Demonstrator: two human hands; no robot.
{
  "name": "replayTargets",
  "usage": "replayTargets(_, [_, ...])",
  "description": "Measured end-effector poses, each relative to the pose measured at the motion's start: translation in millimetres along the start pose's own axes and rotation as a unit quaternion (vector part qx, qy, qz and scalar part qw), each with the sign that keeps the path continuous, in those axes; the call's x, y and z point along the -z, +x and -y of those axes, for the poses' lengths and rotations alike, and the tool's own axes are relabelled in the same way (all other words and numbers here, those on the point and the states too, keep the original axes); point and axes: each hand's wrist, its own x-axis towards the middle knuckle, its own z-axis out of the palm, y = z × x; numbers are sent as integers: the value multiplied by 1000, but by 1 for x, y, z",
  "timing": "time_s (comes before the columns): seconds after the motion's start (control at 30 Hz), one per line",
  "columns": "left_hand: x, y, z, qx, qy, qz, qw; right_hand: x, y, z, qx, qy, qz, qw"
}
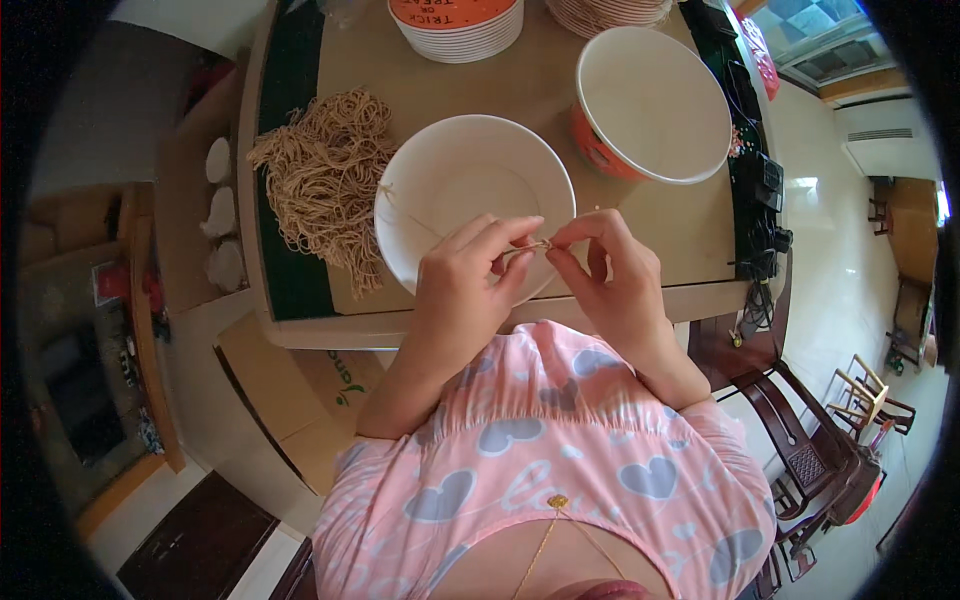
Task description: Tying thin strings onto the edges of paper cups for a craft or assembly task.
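Note:
My left hand (462,272) and my right hand (612,272) meet over the near side of a white paper bucket (475,150). Both are closed in a pinch on a thin piece of beige twine (541,245), held between thumbs and fingertips. The bucket's opening faces up. A small twine knot (386,190) sits at its left rim, and a strand runs from there toward my left hand. Left of the bucket lies a big tangled heap of twine strands (325,175).
An orange bucket with white inside (655,100) stands at the right. Behind are a stack of nested buckets (460,40) and another beige stack (610,14). Black adapters and cables (768,195) line the right table edge. A cardboard box (300,395) stands below at left; a dark wooden chair (810,455), right.

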Motion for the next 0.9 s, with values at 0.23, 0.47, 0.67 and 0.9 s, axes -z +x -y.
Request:
replayTargets(0.23, [0,3,-4,-42,4,21,999,1,2,-3,26,0,12,1000])
replayTargets(0.47, [1,3,-6,-52,24,-3,998,2,4,3,46,-7,26,999])
replayTargets(0.67, [3,5,-8,-40,16,4,999,0,6,1,64,-16,21,998])
replayTargets(0.9, [5,2,-7,-30,29,-7,999,1,6,3,54,-19,30,998])
